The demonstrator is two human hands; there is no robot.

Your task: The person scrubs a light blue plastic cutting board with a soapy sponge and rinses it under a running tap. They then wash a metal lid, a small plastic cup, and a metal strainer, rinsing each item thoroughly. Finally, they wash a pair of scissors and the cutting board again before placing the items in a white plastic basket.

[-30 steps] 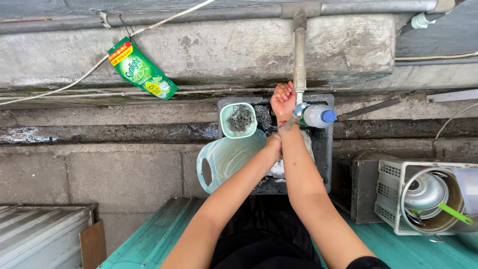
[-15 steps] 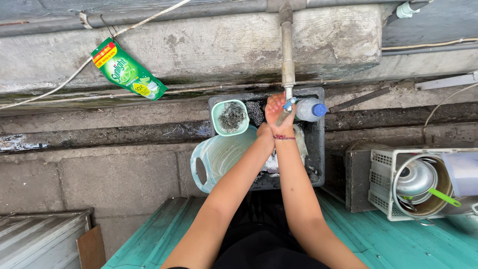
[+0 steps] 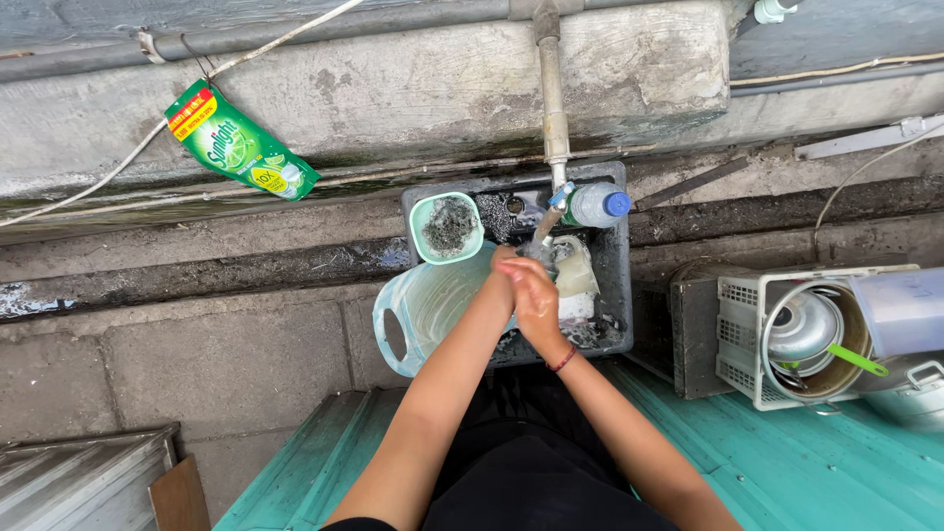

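Note:
My left hand (image 3: 502, 267) and my right hand (image 3: 536, 295) are pressed together under the spout of a metal tap (image 3: 554, 197), over a dark plastic crate (image 3: 618, 285). The right hand, with a red band at its wrist, lies over the left. I see nothing held in either. A thin stream runs from the spout onto them. Just left of the hands are a pale green jug (image 3: 413, 315) with a handle and a small mint tub (image 3: 445, 227) of grey matter. A clear bottle with a blue cap (image 3: 596, 205) lies right of the tap.
A vertical pipe (image 3: 551, 108) feeds the tap down a concrete wall. A green detergent pouch (image 3: 241, 143) hangs from a cable at upper left. At right, a white basket (image 3: 742, 339) holds metal pots and a green utensil. Teal sheet metal (image 3: 787, 462) lies below.
My right hand was up at the tap a second ago; it has come down and joined my left hand under the spout. The view has shifted slightly.

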